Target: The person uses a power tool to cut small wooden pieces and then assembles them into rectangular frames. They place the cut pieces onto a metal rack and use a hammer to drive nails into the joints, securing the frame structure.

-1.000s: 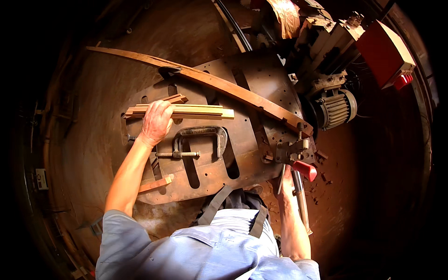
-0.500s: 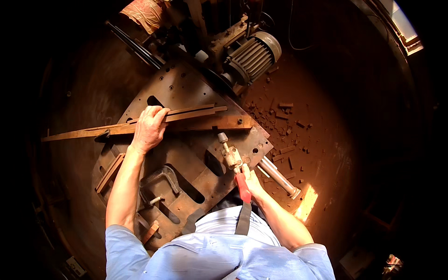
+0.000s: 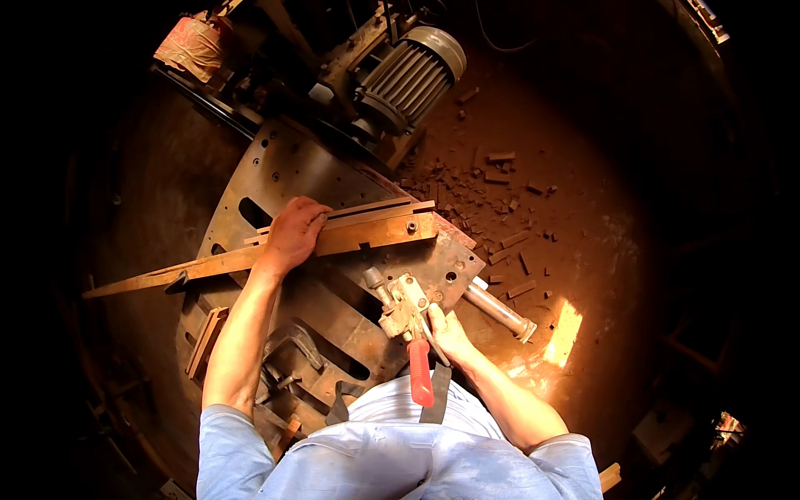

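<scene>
My left hand (image 3: pixel 296 233) is closed over thin wooden strips (image 3: pixel 379 210), which lie along the far side of a long wooden bar (image 3: pixel 383 233) on the metal machine table (image 3: pixel 287 162). Closer to my body, a toggle clamp (image 3: pixel 408 296) stands by the table's right part, its red handle (image 3: pixel 421 375) pointing back at me. Its plunger tip is apart from the bar. My right hand (image 3: pixel 450 335) is closed at the clamp's right side, thumb against the metal; the other fingers are mostly hidden.
An electric motor (image 3: pixel 412 75) sits beyond the table. Wood offcuts (image 3: pixel 500 171) litter the floor at right, past a metal cylinder (image 3: pixel 504 312) jutting from the table. A C-clamp (image 3: pixel 292 346) and short strips (image 3: pixel 207 342) rest near my left forearm. The table has long slots.
My left hand and the strips have slid right along the bar, bringing the strip ends nearly level with the bar's end. The red handle has swung toward my body, and the whole view has shifted.
</scene>
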{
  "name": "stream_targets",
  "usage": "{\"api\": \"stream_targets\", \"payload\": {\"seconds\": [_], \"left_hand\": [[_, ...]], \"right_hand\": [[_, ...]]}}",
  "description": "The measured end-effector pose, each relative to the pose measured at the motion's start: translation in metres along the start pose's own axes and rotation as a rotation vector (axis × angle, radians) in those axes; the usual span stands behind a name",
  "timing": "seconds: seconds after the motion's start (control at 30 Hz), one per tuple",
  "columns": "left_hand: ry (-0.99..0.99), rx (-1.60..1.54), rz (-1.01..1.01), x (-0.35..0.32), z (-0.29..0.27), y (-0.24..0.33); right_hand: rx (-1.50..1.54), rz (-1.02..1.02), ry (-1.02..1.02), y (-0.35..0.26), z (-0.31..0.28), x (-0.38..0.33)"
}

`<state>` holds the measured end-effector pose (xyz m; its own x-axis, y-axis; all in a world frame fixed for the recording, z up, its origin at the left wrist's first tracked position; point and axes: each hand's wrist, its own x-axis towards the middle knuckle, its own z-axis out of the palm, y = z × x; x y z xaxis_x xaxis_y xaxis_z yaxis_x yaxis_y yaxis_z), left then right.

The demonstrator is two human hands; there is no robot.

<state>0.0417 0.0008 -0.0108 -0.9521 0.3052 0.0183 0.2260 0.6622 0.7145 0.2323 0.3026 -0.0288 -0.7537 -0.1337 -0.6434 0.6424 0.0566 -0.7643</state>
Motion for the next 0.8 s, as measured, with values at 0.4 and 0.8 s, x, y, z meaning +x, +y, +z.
{"api": "stream_targets", "payload": {"seconds": [0.4,0.8], "left_hand": [[0.098,0.045,0.056,0.0,-0.005,0.02],[0.106,0.079,0.071,0.006,-0.006,0.033]], "right_hand": [[0.059,-0.221,0.041,-0.019,0.01,-0.001],[0.019,-0.218,-0.004,-0.008,0.006,0.009]]}}
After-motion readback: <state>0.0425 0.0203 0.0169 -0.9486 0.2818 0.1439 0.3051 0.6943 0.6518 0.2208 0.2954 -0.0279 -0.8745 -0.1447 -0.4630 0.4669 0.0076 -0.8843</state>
